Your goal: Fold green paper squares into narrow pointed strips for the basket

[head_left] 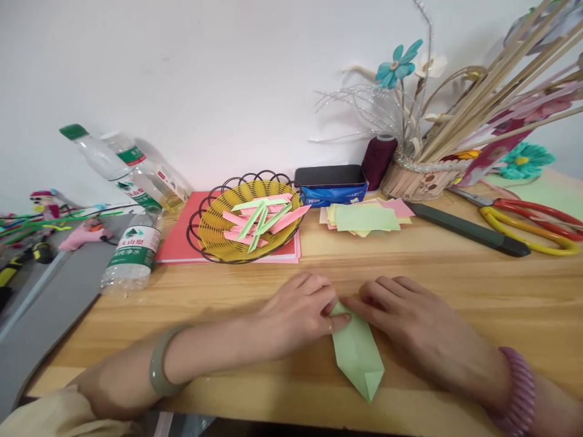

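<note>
A folded sheet of light green paper [357, 349] lies on the wooden table, its near end creased into a point. My left hand [303, 312], with a ring on it and a jade-coloured bangle at the wrist, is closed on the far end of the paper, thumb laid on top. From the other side, my right hand [405, 321] presses the same far end with curled fingers, a purple coil band on its wrist. Beyond the hands, a yellow woven basket [207, 221] holds folded pink and green paper strips [262, 218].
A stack of coloured paper [367, 217] lies behind my hands. To its right are a dark green utility knife [469, 227] and yellow-handled scissors [528, 230]. Plastic bottles [134, 249] stand at the left, beside a glue gun [86, 233]. A phone [330, 176] rests on a blue packet.
</note>
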`<state>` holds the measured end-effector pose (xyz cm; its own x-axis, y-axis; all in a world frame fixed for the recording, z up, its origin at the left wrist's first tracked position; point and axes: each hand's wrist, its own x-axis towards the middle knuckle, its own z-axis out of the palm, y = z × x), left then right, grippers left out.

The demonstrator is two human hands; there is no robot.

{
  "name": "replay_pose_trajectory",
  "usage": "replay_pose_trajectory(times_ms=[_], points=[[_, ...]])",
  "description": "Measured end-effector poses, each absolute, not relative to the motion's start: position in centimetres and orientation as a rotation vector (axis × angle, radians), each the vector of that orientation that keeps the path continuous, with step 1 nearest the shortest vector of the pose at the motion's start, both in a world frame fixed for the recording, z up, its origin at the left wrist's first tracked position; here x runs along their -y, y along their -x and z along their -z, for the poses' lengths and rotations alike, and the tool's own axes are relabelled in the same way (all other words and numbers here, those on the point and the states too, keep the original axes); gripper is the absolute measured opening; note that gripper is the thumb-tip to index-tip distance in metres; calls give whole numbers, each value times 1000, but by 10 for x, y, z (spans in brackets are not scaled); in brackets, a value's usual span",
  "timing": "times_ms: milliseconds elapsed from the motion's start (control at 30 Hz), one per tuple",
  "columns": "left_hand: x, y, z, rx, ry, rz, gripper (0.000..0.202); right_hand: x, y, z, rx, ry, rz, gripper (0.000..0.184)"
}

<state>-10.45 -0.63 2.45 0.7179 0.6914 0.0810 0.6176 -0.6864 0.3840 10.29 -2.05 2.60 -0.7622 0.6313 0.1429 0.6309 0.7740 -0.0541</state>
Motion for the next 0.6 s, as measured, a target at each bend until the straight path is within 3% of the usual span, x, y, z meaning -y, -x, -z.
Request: replay_pose_trajectory(times_ms=[100,300,600], points=[[7,103,-24,-1039,-2625,-312,24,19,-103,-24,2791,1079,94,31],[5,108,-9,-758,-2951,-502,18,26,-107,-26,2767,975,-33,29],[9,115,-17,-547,-3220,-292,23,31,-111,-27,2817,811,238,33]])
